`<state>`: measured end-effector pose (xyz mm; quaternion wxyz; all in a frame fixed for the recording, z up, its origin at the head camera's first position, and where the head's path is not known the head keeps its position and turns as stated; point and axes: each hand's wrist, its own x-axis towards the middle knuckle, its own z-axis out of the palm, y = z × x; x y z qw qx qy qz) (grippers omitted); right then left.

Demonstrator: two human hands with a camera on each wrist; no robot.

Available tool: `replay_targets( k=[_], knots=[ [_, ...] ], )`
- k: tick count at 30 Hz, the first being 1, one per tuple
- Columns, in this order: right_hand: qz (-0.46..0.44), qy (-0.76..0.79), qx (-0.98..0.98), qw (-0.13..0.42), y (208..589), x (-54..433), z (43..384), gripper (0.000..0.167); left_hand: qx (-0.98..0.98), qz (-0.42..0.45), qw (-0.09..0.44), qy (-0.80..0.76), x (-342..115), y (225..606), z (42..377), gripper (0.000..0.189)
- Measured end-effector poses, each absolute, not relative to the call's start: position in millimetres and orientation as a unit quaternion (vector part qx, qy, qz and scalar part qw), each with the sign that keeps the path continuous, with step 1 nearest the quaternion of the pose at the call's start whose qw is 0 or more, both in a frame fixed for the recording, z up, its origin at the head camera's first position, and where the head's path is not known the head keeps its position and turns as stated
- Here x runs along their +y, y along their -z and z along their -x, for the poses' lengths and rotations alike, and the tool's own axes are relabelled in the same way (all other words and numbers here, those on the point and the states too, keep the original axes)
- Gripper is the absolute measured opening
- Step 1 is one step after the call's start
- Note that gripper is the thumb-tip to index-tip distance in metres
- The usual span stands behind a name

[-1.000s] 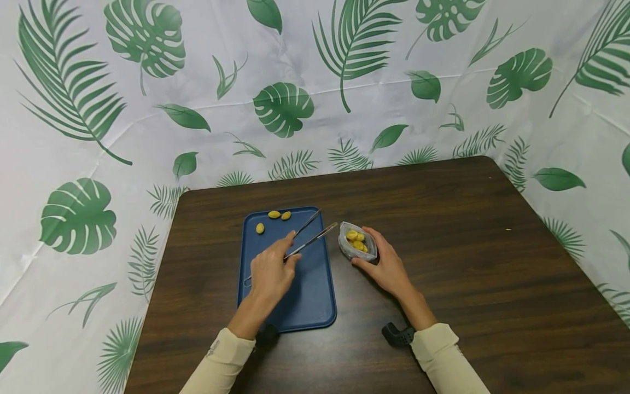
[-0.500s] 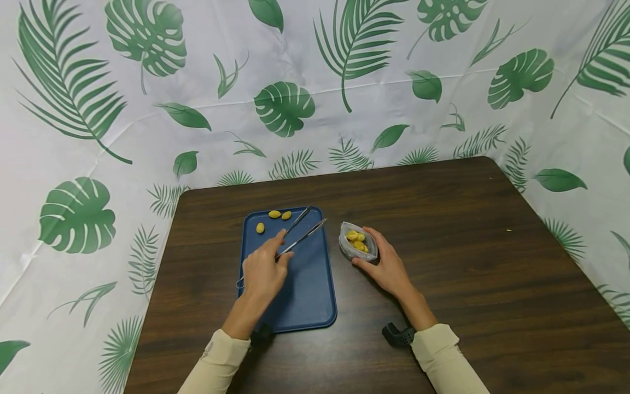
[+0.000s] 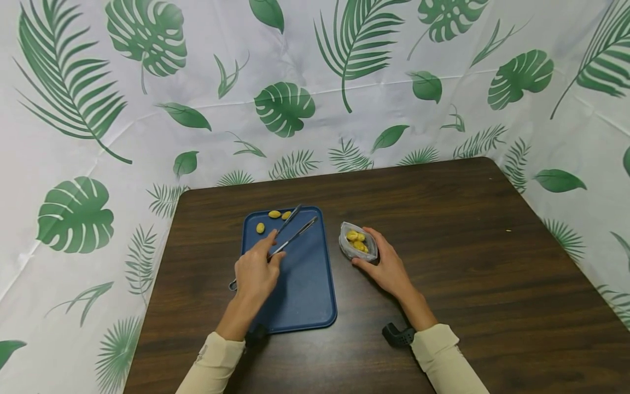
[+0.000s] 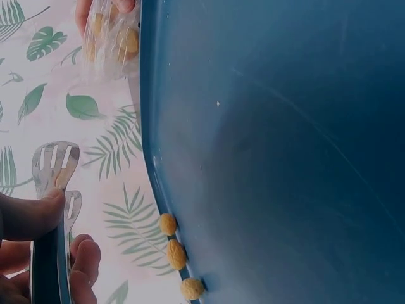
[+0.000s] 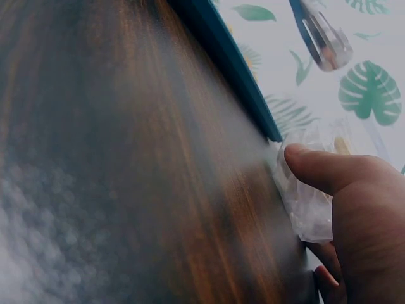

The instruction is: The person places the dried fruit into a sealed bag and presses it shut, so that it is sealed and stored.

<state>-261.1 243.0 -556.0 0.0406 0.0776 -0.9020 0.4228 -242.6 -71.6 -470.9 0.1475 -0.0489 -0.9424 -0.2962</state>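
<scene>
My left hand grips metal tongs over the blue tray. The tongs' slotted tips stand apart with nothing between them, pointing toward the tray's far right corner. Three small yellow nut-like pieces lie along the tray's far edge: a single piece at the left, and a pair made of one piece and another, partly overlapped by the tongs. Right of the tray, my right hand holds a clear plastic bag by its side, thumb and fingers around it. Several yellow pieces show in its open mouth.
The dark wooden table extends far to the right of the bag. A tiny yellowish crumb lies on it. Behind the table hangs a white leaf-patterned cloth. A black wrist strap is at the right forearm.
My left hand and the tongs have moved left, away from the bag and back over the tray. The right hand and the bag have stayed in place.
</scene>
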Motion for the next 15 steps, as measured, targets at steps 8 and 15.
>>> replay_targets(
  k=[8, 15],
  knots=[
    [-0.078, -0.424, -0.901, 0.042, 556, 243, 262, 0.086, -0.943, 0.037, 0.152, 0.292, -79, 472, 243, 0.051],
    [-0.079, -0.426, -0.901, 0.040, 556, 243, 261, 0.086, -0.945, 0.020, 0.154, 0.289, -87, 473, 245, 0.052]
  ],
)
